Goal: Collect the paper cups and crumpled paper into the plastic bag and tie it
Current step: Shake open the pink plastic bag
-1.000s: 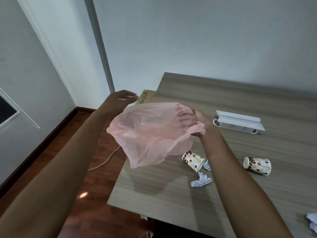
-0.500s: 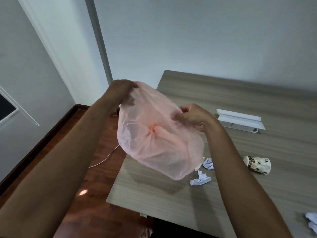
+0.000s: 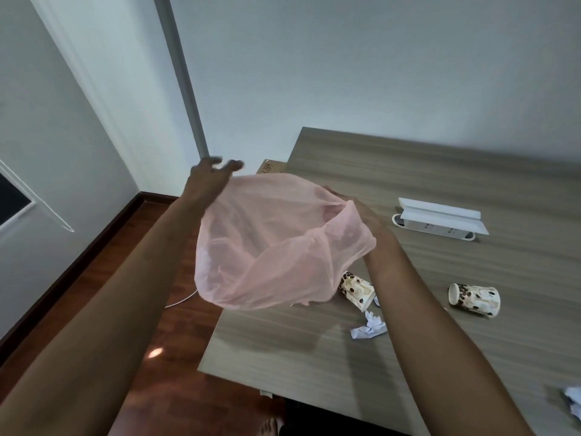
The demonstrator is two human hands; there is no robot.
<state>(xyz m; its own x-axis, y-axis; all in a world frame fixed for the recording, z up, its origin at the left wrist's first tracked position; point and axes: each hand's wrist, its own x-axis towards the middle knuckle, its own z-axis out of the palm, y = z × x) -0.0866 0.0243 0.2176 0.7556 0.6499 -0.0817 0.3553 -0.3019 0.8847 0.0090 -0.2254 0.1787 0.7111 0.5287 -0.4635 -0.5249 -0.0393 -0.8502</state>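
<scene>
A thin pink plastic bag (image 3: 267, 247) hangs in the air over the table's left edge, puffed out, its mouth facing up and right. My right hand (image 3: 358, 212) grips the bag's rim. At the far left rim is my left hand (image 3: 213, 173), blurred, fingers spread; whether it grips the plastic is unclear. Two spotted paper cups lie on their sides on the wooden table (image 3: 440, 171): one (image 3: 356, 289) just under the bag, one (image 3: 474, 299) further right. Crumpled white paper (image 3: 369, 327) lies near the first cup, more (image 3: 573, 404) at the right edge.
A white power strip (image 3: 440, 220) sits on the table behind my right hand. A cardboard box (image 3: 270, 166) stands beside the table's far left corner. A white cable (image 3: 180, 302) runs over the dark wooden floor. A bare foot (image 3: 270, 429) shows below.
The bag has swung from hanging down between both gripping hands to billowing out sideways. My left hand's fingers have spread apart. The cup under the bag is in sight again.
</scene>
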